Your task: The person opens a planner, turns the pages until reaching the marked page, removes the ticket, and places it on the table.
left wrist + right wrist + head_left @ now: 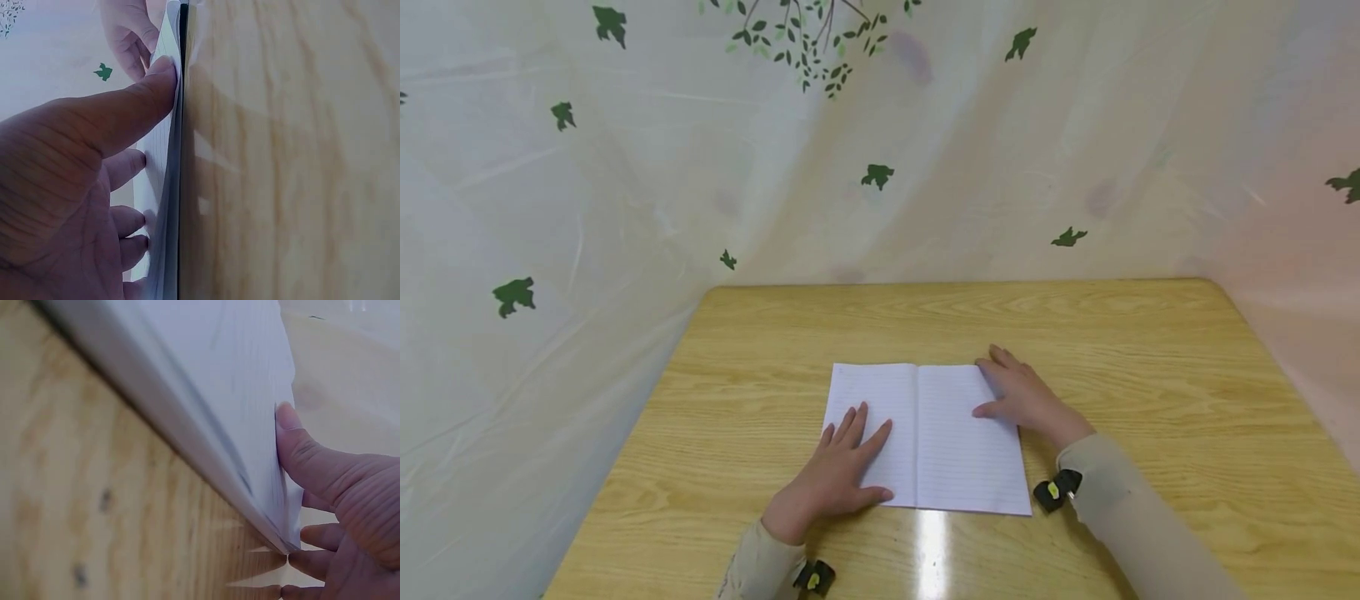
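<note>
An open notebook (958,450) with lined white pages lies flat on the wooden table, its centre fold running away from the person. On the left page rests my left hand (835,479), fingers spread and fingertips touching the paper. In the left wrist view the thumb (140,100) presses near the notebook's edge. My right hand (1018,396) lies over the far right corner of the right page, its thumb on the paper and some fingers past the edge. The right wrist view shows the right thumb (300,440) against the pages, which look slightly fanned at the edge.
The wooden table (760,333) extends around the notebook on all sides. A pale curtain (940,217) with green leaf and bird prints hangs behind and beside the table. Small black devices (1057,490) are strapped at both wrists.
</note>
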### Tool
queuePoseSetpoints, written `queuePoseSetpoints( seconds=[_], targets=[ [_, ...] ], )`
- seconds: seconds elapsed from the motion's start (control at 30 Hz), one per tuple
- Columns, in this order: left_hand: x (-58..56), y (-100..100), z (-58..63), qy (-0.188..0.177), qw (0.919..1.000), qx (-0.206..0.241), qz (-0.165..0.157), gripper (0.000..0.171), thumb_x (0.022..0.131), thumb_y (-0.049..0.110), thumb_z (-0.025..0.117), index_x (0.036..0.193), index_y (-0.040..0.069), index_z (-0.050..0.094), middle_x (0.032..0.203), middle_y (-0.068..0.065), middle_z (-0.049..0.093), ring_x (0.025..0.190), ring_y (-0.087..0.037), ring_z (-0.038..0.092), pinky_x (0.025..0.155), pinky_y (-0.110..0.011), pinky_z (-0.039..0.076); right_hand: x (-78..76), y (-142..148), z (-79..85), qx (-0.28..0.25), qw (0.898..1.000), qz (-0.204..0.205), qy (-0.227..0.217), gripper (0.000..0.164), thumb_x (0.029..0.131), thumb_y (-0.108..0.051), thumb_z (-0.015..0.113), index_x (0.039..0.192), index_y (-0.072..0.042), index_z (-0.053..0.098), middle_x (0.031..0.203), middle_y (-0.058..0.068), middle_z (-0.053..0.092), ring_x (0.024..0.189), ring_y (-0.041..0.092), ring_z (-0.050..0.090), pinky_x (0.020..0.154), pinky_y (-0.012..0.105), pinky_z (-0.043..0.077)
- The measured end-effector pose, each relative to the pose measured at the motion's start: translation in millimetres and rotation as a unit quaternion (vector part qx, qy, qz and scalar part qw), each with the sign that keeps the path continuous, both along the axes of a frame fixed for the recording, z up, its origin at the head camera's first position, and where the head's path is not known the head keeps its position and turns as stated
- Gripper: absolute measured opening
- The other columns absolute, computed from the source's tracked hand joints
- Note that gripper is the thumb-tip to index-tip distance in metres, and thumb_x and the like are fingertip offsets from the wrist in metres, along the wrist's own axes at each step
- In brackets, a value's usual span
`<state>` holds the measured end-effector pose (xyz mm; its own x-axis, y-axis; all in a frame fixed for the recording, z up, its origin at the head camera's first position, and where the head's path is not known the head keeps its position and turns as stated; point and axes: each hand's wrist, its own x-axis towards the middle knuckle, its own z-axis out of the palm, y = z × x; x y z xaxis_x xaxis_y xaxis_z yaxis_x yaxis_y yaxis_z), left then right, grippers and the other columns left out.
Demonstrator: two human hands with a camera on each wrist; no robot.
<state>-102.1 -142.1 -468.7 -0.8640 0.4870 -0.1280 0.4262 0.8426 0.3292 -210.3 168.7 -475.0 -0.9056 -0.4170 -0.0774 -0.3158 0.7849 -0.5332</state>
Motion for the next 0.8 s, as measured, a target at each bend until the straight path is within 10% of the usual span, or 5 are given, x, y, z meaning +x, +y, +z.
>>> queuePoseSetpoints(
  seconds=[0.8],
  targets=[
    [-0.4, 0, 0.1, 0.000, 1.0000, 0.003, -0.003, 0.086, 0.086, 0.053, 0.067, 0.154, 0.014, 0.031, 0.158, -0.028, 0.011, 0.145, -0.045, 0.011, 0.111, -0.064, 0.017, 15.7, -5, 5.1, 0.133, 0.977, 0.019, 0.165, 0.080, 0.084, -0.040, 0.073, 0.146, -0.001, 0.041, 0.142, 0.027, 0.045, 0.126, 0.050, 0.043, 0.104, 0.071, 0.025]
  ],
)
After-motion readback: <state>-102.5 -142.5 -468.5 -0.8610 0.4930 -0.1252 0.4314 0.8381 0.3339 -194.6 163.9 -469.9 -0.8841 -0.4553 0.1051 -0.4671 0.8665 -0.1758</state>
